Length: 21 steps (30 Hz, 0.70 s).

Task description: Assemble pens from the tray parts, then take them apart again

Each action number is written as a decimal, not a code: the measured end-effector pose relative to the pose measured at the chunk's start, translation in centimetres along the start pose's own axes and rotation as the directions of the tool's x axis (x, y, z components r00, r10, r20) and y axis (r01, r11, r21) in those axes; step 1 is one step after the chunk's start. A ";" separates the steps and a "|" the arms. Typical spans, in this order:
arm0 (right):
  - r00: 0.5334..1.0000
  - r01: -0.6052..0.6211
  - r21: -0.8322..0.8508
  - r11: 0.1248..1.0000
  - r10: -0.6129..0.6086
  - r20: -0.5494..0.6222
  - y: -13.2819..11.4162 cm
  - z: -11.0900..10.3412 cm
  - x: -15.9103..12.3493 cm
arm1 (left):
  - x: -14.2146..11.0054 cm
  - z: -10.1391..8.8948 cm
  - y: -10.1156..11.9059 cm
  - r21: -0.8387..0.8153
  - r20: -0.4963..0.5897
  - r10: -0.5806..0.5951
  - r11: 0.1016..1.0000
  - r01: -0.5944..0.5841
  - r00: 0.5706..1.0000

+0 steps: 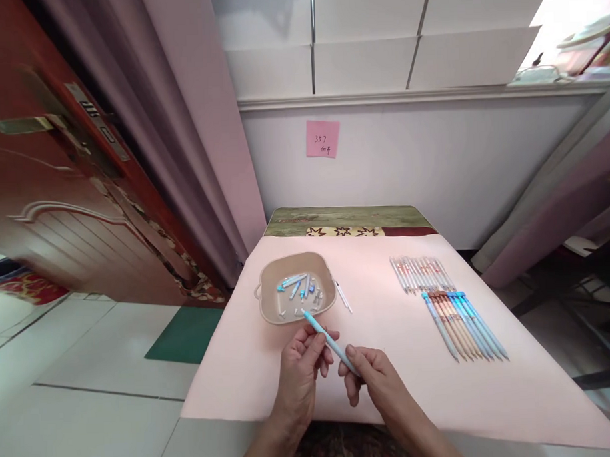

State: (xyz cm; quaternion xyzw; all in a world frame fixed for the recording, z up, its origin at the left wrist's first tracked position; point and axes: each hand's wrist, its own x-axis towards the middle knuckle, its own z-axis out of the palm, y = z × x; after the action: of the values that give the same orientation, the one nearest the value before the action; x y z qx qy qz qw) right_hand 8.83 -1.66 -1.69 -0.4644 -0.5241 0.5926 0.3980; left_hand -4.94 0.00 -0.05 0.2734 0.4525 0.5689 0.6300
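A light blue pen (334, 345) is held slantwise above the table, just in front of a beige basin. My left hand (304, 362) pinches its upper part between thumb and fingers. Around the lower end, my right hand (369, 371) is closed with thumb and fingers. Inside the basin (268, 310) lie blue pen parts (293, 280) and small pale pieces. Two thin refills (343, 298) rest on the table beside the basin's right side.
On the right, a row of assembled pens (463, 326) with blue and brown tops lies below a row of clear, slim pens (421, 274). A pink sheet (377, 279) covers most of the table. A pink note (322, 138) is stuck on the wall behind.
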 end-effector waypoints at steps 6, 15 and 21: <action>0.979 0.123 -0.225 0.966 -0.155 -0.134 0.7 0.0 0.4 | 0.1 -0.3 -0.5 0.074 -0.030 0.029 0.997 -0.027 0.999; 0.996 -0.054 0.205 0.977 0.037 0.085 0.8 -0.3 0.4 | 0.6 -0.1 -0.6 0.138 0.095 -0.008 0.990 -0.006 0.995; 0.998 -0.043 0.234 0.971 0.032 0.047 2.8 -0.9 1.1 | 2.6 -1.1 1.0 0.357 0.127 -0.064 0.934 0.015 0.990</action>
State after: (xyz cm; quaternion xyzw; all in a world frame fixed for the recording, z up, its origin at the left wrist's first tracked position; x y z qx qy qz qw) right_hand 9.44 -0.75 -4.64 -0.4111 -0.4499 0.6677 0.4276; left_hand -6.50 2.49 -0.35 0.4117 0.5087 0.4450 0.6113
